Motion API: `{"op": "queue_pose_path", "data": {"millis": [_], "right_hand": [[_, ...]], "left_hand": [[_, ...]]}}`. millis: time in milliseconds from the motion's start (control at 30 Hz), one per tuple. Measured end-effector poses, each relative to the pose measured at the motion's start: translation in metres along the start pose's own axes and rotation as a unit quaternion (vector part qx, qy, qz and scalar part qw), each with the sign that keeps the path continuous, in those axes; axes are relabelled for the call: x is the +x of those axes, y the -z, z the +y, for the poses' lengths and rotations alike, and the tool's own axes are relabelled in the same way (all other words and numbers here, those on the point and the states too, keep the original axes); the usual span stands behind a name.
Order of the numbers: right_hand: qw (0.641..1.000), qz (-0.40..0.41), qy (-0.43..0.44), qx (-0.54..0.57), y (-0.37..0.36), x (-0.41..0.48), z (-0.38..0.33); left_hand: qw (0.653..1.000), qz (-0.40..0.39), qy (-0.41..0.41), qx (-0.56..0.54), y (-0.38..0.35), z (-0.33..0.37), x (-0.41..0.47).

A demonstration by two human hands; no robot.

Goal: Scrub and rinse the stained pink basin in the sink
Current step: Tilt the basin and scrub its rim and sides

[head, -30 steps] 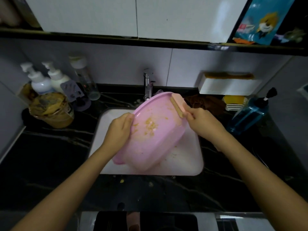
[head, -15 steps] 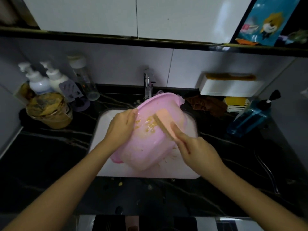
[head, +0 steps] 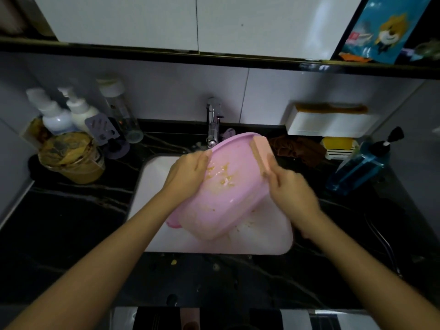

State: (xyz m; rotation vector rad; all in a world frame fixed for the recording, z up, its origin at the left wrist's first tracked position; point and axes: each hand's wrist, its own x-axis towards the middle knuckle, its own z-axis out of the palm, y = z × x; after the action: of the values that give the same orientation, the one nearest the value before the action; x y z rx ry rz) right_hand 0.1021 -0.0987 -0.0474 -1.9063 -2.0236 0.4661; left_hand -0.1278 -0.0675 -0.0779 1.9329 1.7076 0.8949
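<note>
The pink basin (head: 221, 198) is tilted up on its side in the white sink (head: 152, 186), its inside facing me with yellow food stains near the middle. My left hand (head: 185, 177) grips its left rim. My right hand (head: 290, 189) holds a pink sponge (head: 262, 153) against the basin's upper right rim.
A chrome tap (head: 214, 125) stands behind the basin. Pump bottles (head: 57, 115) and a stained yellow tub (head: 71, 158) sit on the dark counter at left. A blue pump bottle (head: 359, 165), a brown cloth (head: 297, 148) and a white wall box (head: 328, 122) are at right.
My right hand swept the sponge from the upper right rim down across the stained middle and back up to the upper right rim. The left hand kept its grip on the basin.
</note>
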Motion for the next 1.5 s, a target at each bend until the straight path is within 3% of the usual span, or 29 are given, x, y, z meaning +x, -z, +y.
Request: {"op": "queue_pose_path", "data": {"millis": [67,133,167,233,300,333,367,467,500,600,700,767,867,933,1000,1033,1100,1233,1300,1400,1500], "right_hand": [[0.998,-0.013,0.064,0.005,-0.017,-0.023,-0.022],[0.984,-0.020,0.172,-0.049,-0.036,-0.060,-0.027],[0.979,-0.003,0.186,-0.080,-0.034,-0.066,-0.023],[0.992,0.039,0.084,-0.081,-0.026,-0.040,0.000],[0.998,0.026,-0.051,-0.016,-0.022,-0.016,0.008],[0.997,0.038,-0.069,0.009,-0.023,-0.015,0.004],[0.997,0.036,-0.062,0.019,-0.025,-0.024,-0.007],[0.996,0.030,0.088,-0.007,-0.041,-0.074,-0.020],[0.994,0.023,0.102,-0.026,-0.040,-0.073,-0.011],[0.998,0.024,-0.048,0.041,-0.035,-0.027,0.021],[0.979,0.074,-0.108,0.154,-0.052,-0.026,-0.005],[0.976,0.085,-0.054,0.191,-0.078,-0.063,-0.039],[0.986,0.087,0.047,0.132,-0.096,-0.100,-0.046],[0.985,0.148,-0.012,0.093,-0.100,-0.072,-0.023],[0.962,0.164,-0.145,0.165,-0.097,-0.043,-0.014],[0.950,0.165,-0.169,0.202,-0.098,-0.040,-0.019],[0.942,0.162,-0.155,0.251,-0.105,-0.060,-0.042],[0.967,0.131,-0.034,0.215,-0.112,-0.103,-0.067],[0.970,0.150,-0.081,0.175,-0.107,-0.066,-0.053],[0.950,0.144,-0.172,0.218,-0.099,-0.042,-0.048],[0.963,0.112,-0.090,0.227,-0.112,-0.107,-0.072]], "left_hand": [[1.000,-0.004,0.007,0.000,0.004,-0.002,0.005],[1.000,0.003,0.017,-0.021,0.009,-0.014,0.008],[0.999,0.003,0.019,-0.030,0.011,-0.017,0.008],[0.999,0.003,0.020,-0.033,0.011,-0.015,0.006],[1.000,0.005,0.013,-0.028,0.007,-0.012,0.004],[1.000,0.009,0.010,-0.028,0.006,-0.010,0.003],[0.999,0.011,0.012,-0.028,0.006,-0.010,0.001],[0.999,0.032,0.026,-0.035,0.016,-0.025,-0.001],[0.998,0.038,0.025,-0.040,0.019,-0.030,-0.003],[0.998,0.042,0.024,-0.048,0.020,-0.031,-0.007],[0.998,0.040,0.028,-0.037,0.016,-0.025,-0.005],[0.998,0.044,0.031,-0.037,0.019,-0.029,-0.004],[0.997,0.049,0.031,-0.055,0.019,-0.034,-0.005],[0.996,0.051,0.032,-0.065,0.016,-0.030,-0.008],[0.996,0.054,0.033,-0.066,0.012,-0.028,-0.009],[0.996,0.055,0.033,-0.070,0.012,-0.026,-0.009],[0.996,0.050,0.040,-0.069,0.013,-0.022,-0.009],[0.993,0.054,0.064,-0.080,0.016,-0.025,-0.009],[0.992,0.048,0.067,-0.093,0.016,-0.028,-0.010],[0.994,0.042,0.067,-0.069,0.016,-0.026,-0.010],[0.995,0.043,0.053,-0.065,0.014,-0.017,-0.015]]}}
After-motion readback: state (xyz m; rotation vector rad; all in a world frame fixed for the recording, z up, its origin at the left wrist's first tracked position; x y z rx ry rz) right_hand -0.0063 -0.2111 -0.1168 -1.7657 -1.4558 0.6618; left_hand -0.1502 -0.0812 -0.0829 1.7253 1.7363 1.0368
